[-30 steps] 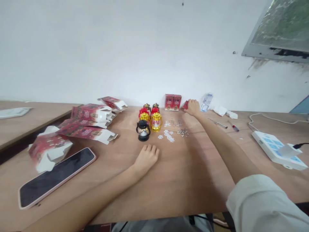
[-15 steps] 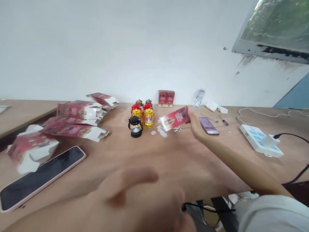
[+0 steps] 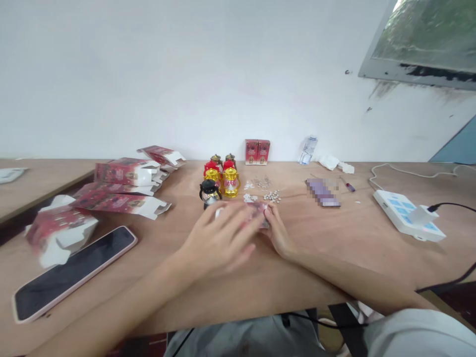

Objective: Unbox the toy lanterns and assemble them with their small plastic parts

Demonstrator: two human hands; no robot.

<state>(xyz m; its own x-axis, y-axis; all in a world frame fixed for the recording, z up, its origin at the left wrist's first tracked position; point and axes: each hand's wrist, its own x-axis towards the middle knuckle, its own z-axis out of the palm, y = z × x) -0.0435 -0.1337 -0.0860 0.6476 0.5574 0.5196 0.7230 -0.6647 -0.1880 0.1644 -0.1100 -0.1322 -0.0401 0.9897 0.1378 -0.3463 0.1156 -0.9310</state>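
Both of my hands meet over a flat red carton (image 3: 259, 214) at the middle of the wooden table (image 3: 305, 258). My left hand (image 3: 219, 238) covers most of the carton, its fingers smeared by motion. My right hand (image 3: 277, 232) grips the carton's right end. Just behind the hands stand several small toy lanterns (image 3: 220, 181) in black, gold and red. Small silver button cells (image 3: 272, 197) and white bits (image 3: 250, 198) lie scattered beside them.
Folded red cartons (image 3: 122, 191) are piled at the left, with a black phone (image 3: 70, 272) in front of them. Two upright red boxes (image 3: 257, 151) and a plastic bottle (image 3: 308, 150) stand at the wall. A second phone (image 3: 323, 192), a screwdriver (image 3: 348, 186) and a white power strip (image 3: 407, 220) lie to the right.
My right hand took a red carton from the back by the wall and brought it to the table's middle. My left hand lifted off the table and came onto the carton.
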